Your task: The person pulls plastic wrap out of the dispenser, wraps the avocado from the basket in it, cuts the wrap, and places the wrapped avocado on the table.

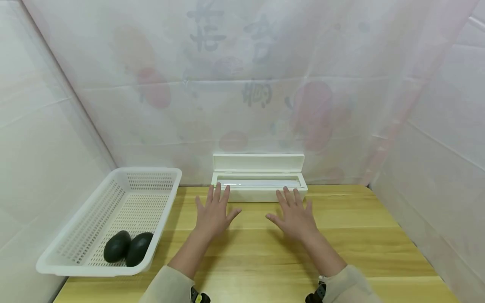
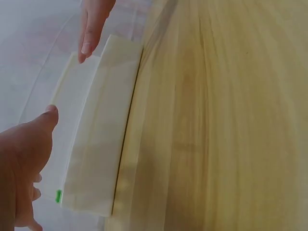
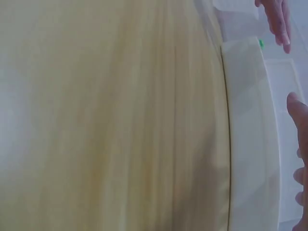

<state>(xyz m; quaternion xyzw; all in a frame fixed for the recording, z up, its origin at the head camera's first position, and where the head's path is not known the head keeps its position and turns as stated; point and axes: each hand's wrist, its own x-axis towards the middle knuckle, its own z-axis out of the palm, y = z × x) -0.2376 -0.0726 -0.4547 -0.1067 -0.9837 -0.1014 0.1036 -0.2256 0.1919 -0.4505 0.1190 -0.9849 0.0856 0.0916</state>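
Observation:
Both hands reach forward over the table with fingers spread and nothing held. My left hand (image 1: 213, 214) is at the left end of a long white box (image 1: 261, 195), its fingertips overlapping the front edge in the head view. At the right end, my right hand (image 1: 297, 216) lies the same way, thumb pointing inward. The box's hinged lid (image 1: 259, 162) stands raised at the back, and a clear film roll or strip (image 1: 261, 183) shows inside. A small green piece (image 2: 58, 196) sits at the box's left end in the left wrist view.
A white perforated basket (image 1: 172, 198) stands at the left of the wooden table (image 1: 257, 261), with two dark green avocado-like fruits, one left (image 1: 117, 246) and one right (image 1: 139, 249), at its near end. Pale printed curtains (image 1: 235, 113) close off the back and sides.

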